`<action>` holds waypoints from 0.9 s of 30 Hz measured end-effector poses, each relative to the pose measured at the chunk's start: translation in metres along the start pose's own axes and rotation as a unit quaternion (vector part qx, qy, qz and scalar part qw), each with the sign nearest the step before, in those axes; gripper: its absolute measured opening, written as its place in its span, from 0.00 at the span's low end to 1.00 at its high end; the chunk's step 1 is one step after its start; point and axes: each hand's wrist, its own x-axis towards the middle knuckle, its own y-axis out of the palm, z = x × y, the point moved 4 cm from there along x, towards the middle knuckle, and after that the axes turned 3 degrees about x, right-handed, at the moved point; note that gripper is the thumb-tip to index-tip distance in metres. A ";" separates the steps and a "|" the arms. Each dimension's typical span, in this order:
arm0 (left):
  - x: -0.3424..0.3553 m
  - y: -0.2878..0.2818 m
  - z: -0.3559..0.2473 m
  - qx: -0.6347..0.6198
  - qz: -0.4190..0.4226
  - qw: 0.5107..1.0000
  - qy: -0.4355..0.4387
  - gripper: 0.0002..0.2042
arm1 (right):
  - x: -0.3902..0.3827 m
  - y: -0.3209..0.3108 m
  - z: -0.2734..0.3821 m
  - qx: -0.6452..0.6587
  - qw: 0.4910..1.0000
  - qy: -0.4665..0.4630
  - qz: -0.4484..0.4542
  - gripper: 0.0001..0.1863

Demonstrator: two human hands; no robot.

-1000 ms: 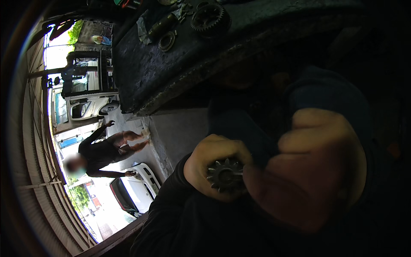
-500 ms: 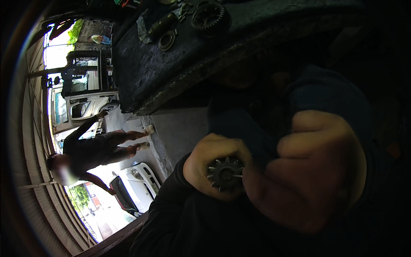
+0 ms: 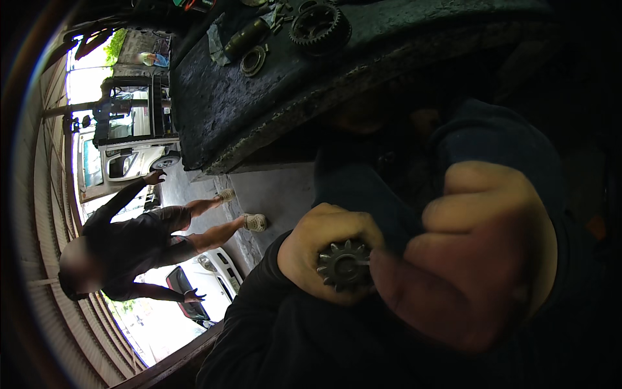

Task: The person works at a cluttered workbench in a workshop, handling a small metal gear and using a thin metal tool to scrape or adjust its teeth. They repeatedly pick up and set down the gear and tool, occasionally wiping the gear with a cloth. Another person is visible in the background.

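Observation:
In the lower middle, my left hand is wrapped round a small dark toothed metal gear, its face turned toward the camera. My right hand is large and close on the right, fingers curled and thumb tip at the gear’s middle; a thin pale bit shows at that tip, too small to name, and whatever else it holds is hidden. Dark sleeves cover both forearms.
A worn dark bench bears a larger gear, brass cylinder, ring and several small parts. At left, a co-worker walks on concrete floor beside a white car and parked vehicles.
The co-worker has stepped nearer the bench side and further into view, legs and arms shifting. My hands and the small gear have moved only very slightly.

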 end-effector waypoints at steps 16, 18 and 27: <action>0.001 -0.001 -0.007 -0.022 0.006 0.999 -0.049 0.16 | 0.006 -0.005 0.002 0.018 1.000 0.005 0.002 0.09; -0.004 0.001 -0.006 -0.042 -0.012 0.997 -0.066 0.16 | 0.008 -0.002 -0.001 0.018 1.000 -0.009 0.007 0.10; -0.005 0.001 0.001 0.002 0.002 1.000 -0.023 0.17 | 0.009 -0.006 0.001 0.002 0.999 -0.040 0.025 0.12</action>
